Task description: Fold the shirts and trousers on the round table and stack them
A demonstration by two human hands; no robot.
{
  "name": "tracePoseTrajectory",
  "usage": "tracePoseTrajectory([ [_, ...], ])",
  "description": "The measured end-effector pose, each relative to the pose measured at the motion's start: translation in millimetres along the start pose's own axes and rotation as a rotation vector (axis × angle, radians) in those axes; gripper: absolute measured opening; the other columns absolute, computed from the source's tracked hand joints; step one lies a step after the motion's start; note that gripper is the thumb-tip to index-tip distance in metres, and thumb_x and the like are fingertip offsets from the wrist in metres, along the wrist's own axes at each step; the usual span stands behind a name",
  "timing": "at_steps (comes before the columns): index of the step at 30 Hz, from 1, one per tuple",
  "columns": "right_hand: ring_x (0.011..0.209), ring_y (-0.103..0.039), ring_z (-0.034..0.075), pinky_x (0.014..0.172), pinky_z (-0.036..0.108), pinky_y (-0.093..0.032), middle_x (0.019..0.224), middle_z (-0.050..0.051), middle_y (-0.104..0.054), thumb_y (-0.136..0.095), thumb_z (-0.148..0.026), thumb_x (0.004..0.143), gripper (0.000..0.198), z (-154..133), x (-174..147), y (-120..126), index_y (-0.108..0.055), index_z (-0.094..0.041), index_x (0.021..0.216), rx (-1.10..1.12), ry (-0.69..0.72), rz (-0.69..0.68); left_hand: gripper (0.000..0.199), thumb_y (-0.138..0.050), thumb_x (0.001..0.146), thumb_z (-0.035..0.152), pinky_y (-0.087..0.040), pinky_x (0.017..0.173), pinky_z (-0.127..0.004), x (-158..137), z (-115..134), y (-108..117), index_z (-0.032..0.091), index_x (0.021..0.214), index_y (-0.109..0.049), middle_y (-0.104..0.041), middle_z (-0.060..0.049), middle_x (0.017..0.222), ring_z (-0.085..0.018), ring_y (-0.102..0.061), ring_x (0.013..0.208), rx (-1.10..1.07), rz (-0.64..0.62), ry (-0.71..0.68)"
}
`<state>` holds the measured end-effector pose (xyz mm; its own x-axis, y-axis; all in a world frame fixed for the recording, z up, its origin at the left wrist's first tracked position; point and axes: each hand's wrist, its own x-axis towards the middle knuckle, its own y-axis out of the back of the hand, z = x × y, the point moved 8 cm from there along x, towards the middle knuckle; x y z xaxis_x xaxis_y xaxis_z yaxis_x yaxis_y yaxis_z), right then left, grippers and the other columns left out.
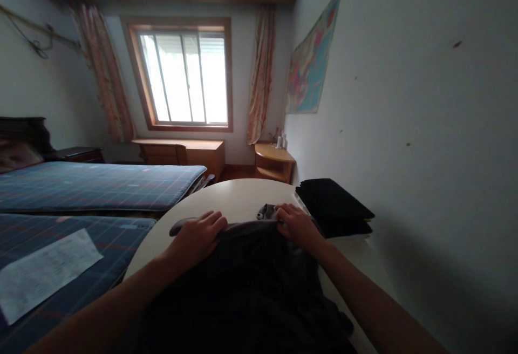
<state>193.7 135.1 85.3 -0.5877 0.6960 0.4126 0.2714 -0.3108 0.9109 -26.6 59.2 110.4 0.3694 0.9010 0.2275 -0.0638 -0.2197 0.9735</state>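
A dark grey or black garment (251, 284) lies spread over the near part of a round, pale table (238, 195) and hangs toward me. Its exact kind is hard to tell in the dim light. My left hand (205, 230) is closed on its far edge at the left, where a rounded end of cloth sticks out past the wrist. At the right of that same edge, my right hand (295, 224) pinches the cloth. Between the hands the edge runs fairly straight. A small crumpled grey, patterned bit of cloth (267, 212) shows just beyond my right hand.
A stack of folded black cloth (334, 203) sits at the table's right, near the white wall (424, 181). To the left are two plaid mattresses (101, 181), one with a printed paper sheet (50, 270). A desk (202, 151) and corner shelf (275, 154) stand beyond.
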Motion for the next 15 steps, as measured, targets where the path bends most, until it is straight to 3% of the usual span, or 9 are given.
tracePoseTrajectory([
  [2, 0.113, -0.057, 0.023, 0.098, 0.036, -0.040, 0.123, 0.010, -0.064, -0.056, -0.011, 0.085, 0.011, 0.7, -3.1, -2.4, -0.062, -0.019, 0.091, 0.031, 0.031, -0.007, 0.021, -0.052, 0.092, 0.041, -0.046, 0.078, -0.033, -3.3, 10.8, -5.4, 0.023, 0.098, -0.060, -0.065, -0.006, 0.102, -0.024, -0.061, 0.095, -0.113, -0.086, -0.068],
  [4, 0.107, -0.060, 0.021, 0.097, 0.035, -0.040, 0.111, 0.009, -0.069, -0.053, -0.009, 0.084, 0.014, 1.7, -7.8, -8.9, -0.062, -0.019, 0.088, 0.063, 0.067, -0.067, 0.030, -0.049, 0.093, 0.050, -0.046, 0.077, -0.033, -7.7, 18.4, -15.1, 0.024, 0.094, -0.062, -0.066, -0.004, 0.096, -0.022, -0.062, 0.088, -0.256, -0.201, -0.117],
  [6, 0.097, -0.063, 0.020, 0.095, 0.034, -0.041, 0.095, 0.007, -0.070, -0.052, -0.007, 0.083, 0.016, 4.5, -13.4, -14.9, -0.062, -0.019, 0.088, 0.098, 0.071, -0.127, 0.031, -0.045, 0.095, 0.049, -0.046, 0.079, -0.032, -11.1, 21.4, -23.5, 0.024, 0.094, -0.064, -0.067, -0.004, 0.095, -0.022, -0.063, 0.088, -0.352, -0.269, -0.138],
  [9, 0.087, -0.065, 0.019, 0.096, 0.035, -0.041, 0.085, 0.004, -0.070, -0.052, -0.011, 0.083, 0.024, 7.6, -19.8, -17.5, -0.062, -0.017, 0.104, 0.177, 0.037, -0.151, 0.021, -0.054, 0.089, 0.041, -0.046, 0.082, -0.031, -13.4, 23.2, -31.6, 0.027, 0.101, -0.065, -0.069, -0.003, 0.105, -0.022, -0.064, 0.095, -0.369, -0.284, -0.169],
  [12, 0.095, -0.065, 0.021, 0.096, 0.037, -0.043, 0.095, 0.006, -0.072, -0.052, -0.021, 0.090, 0.027, 4.8, -20.3, -15.0, -0.062, -0.018, 0.115, 0.240, 0.007, -0.105, 0.026, -0.064, 0.080, 0.036, -0.047, 0.081, -0.031, -14.5, 26.5, -38.8, 0.029, 0.105, -0.065, -0.069, -0.001, 0.110, -0.024, -0.064, 0.097, -0.311, -0.305, -0.163],
  [15, 0.115, -0.059, 0.022, 0.102, 0.039, -0.042, 0.122, 0.010, -0.067, -0.049, -0.029, 0.096, 0.031, -3.6, -16.5, -15.1, -0.061, -0.021, 0.123, 0.295, 0.016, -0.055, 0.019, -0.066, 0.077, 0.031, -0.048, 0.078, -0.031, -14.8, 33.6, -44.4, 0.027, 0.095, -0.068, -0.071, -0.001, 0.103, -0.024, -0.066, 0.092, -0.261, -0.323, -0.146],
])
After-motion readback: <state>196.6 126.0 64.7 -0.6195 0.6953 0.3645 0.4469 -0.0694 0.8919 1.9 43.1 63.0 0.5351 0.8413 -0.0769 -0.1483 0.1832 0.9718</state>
